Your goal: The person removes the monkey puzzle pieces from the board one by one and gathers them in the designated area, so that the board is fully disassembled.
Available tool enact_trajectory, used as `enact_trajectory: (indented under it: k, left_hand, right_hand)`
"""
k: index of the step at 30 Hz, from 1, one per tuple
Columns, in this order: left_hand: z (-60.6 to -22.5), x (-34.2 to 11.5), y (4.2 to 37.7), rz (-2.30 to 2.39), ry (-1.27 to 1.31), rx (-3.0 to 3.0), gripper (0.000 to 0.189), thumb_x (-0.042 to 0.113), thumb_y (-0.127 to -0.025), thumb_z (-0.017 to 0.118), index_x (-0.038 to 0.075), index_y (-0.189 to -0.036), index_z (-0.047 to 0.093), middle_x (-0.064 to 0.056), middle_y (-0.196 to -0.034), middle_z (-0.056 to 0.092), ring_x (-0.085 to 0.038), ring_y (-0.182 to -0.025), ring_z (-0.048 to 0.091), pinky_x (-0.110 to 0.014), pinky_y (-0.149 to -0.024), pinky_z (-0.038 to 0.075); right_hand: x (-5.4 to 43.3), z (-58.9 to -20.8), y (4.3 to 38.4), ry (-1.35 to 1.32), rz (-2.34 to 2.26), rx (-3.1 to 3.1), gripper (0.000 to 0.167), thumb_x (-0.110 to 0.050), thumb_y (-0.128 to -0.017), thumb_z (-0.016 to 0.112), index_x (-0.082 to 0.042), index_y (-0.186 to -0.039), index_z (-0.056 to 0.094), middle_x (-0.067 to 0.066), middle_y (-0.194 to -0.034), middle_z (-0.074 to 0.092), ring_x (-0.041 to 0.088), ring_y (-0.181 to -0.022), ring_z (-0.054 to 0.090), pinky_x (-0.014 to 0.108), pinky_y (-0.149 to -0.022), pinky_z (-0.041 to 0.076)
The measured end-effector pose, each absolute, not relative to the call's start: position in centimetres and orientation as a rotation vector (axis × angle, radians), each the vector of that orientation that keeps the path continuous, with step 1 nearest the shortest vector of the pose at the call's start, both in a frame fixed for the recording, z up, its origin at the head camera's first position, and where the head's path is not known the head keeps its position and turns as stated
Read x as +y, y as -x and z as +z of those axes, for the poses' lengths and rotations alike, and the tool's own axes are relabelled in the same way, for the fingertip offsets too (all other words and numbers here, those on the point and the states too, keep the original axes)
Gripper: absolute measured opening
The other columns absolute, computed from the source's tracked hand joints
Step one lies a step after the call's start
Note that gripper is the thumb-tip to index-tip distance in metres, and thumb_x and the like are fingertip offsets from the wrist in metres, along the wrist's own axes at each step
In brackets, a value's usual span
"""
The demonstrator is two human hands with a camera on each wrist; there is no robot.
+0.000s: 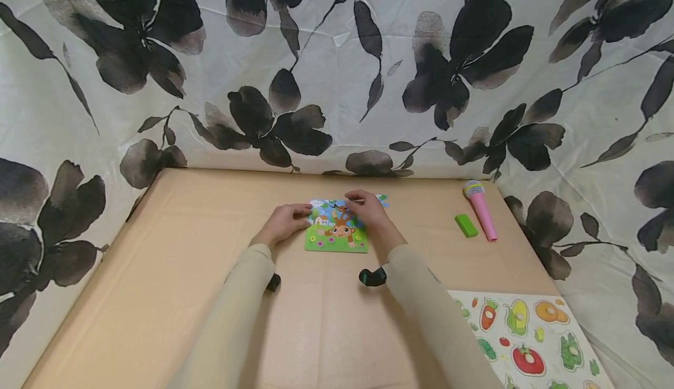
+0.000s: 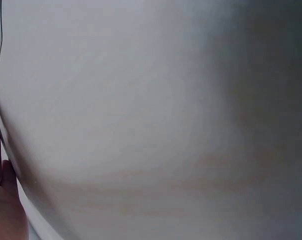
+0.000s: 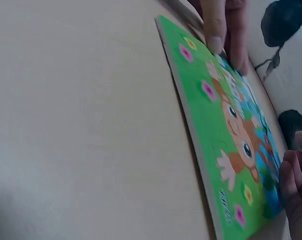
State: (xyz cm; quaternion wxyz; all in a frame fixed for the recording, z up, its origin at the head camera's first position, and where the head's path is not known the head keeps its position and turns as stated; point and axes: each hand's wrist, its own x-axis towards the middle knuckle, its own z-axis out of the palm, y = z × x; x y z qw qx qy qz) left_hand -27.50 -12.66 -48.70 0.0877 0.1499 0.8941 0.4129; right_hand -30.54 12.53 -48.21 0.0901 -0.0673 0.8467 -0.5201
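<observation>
A square picture puzzle [image 1: 337, 243] with a monkey, flowers and a house lies on the tan table. In the head view my left hand [image 1: 284, 224] is at its left edge, thumb and fingers stretched towards it. The right wrist view shows these left fingertips [image 3: 217, 44] touching the puzzle's rim. My right hand [image 1: 372, 213] is bent over the upper right corner. Its fingers [image 3: 289, 172] lie near the far edge; their grip is hidden. A small blue-green printed piece [image 1: 384, 198] juts out behind that hand. The left wrist view shows mostly blurred table.
To the right lie a green block [image 1: 466, 226] and a pink toy microphone [image 1: 481, 210]. A white sheet with vegetable pictures [image 1: 526, 333] is at the front right, partly under the right sleeve. Floral cloth [image 1: 337, 44] hangs behind the table.
</observation>
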Motion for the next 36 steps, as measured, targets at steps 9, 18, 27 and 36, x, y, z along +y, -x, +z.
enact_trajectory:
  k: [9, 18, 27, 36]
  left_hand:
    - [-48.5, -12.6, 27.5, 1.206, -0.438, 2.668, 0.038, 0.014, -0.092, 0.069, 0.0, -0.126, 0.065, -0.007, -0.142, 0.054, -0.029, -0.138, 0.04, -0.043, -0.117, 0.027]
    - [-48.6, -12.5, 27.7, 1.212, -0.466, 2.679, 0.035, 0.013, -0.091, 0.07, -0.001, -0.123, 0.067, -0.008, -0.139, 0.057, -0.029, -0.136, 0.044, -0.043, -0.116, 0.029]
    - [-48.6, -12.6, 27.6, 1.222, -0.476, 2.669, 0.036, 0.015, -0.092, 0.069, 0.0, -0.125, 0.066, -0.007, -0.14, 0.056, -0.028, -0.137, 0.043, -0.044, -0.116, 0.029]
    - [-48.7, -12.7, 27.5, 1.237, -0.498, 2.672, 0.035, 0.013, -0.092, 0.069, -0.002, -0.123, 0.066, -0.009, -0.139, 0.056, -0.031, -0.135, 0.044, -0.046, -0.114, 0.03]
  right_hand:
    - [10.7, -49.0, 30.1, 0.169, -1.47, 2.588, 0.029, -0.016, -0.097, 0.063, -0.006, -0.124, 0.065, 0.009, -0.112, 0.066, 0.021, -0.093, 0.062, 0.034, -0.082, 0.052]
    - [10.1, -49.3, 29.9, 0.185, -1.369, 2.62, 0.028, -0.018, -0.095, 0.066, -0.01, -0.122, 0.068, 0.007, -0.117, 0.063, 0.023, -0.096, 0.056, 0.035, -0.085, 0.049]
    - [9.3, -48.7, 30.1, 0.355, -1.108, 2.731, 0.026, -0.019, -0.094, 0.065, -0.012, -0.118, 0.072, 0.01, -0.125, 0.056, 0.025, -0.112, 0.051, 0.042, -0.103, 0.042]
    - [8.6, -47.8, 30.2, 0.354, -0.973, 2.697, 0.026, -0.018, -0.096, 0.064, -0.013, -0.121, 0.069, 0.015, -0.132, 0.045, 0.026, -0.113, 0.042, 0.041, -0.102, 0.041]
